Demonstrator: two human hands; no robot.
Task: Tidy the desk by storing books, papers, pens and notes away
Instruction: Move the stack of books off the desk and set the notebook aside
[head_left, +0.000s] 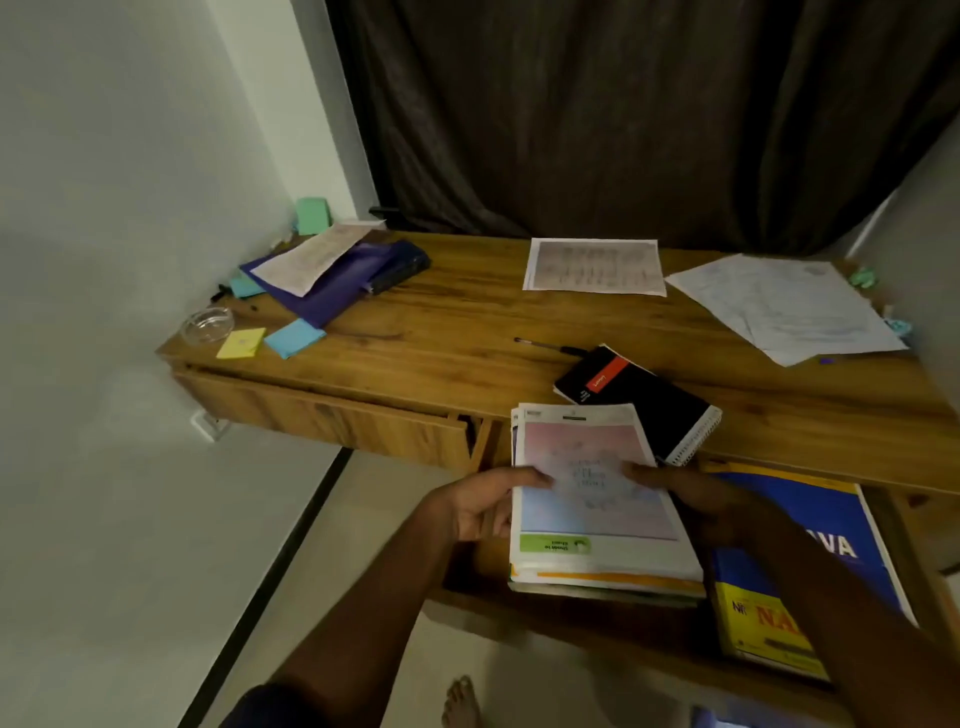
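Both hands hold a stack of books and papers (597, 519) with a pink-and-white top sheet, over the open drawer (571, 618). My left hand (483, 506) grips its left edge and my right hand (691, 499) its right edge. A blue and yellow book (800, 577) lies in the drawer to the right. A black spiral notebook (644, 400) sits at the desk's front edge, with a pen (548, 345) just behind it. Loose papers (595, 266) (784, 306) lie at the back and right.
At the wooden desk's (441, 332) left end lie a purple folder (332, 283) under a sheet, yellow (241, 343) and blue (293, 338) sticky notes, and a glass dish (207, 325). A dark curtain hangs behind. My bare foot (460, 701) is on the floor.
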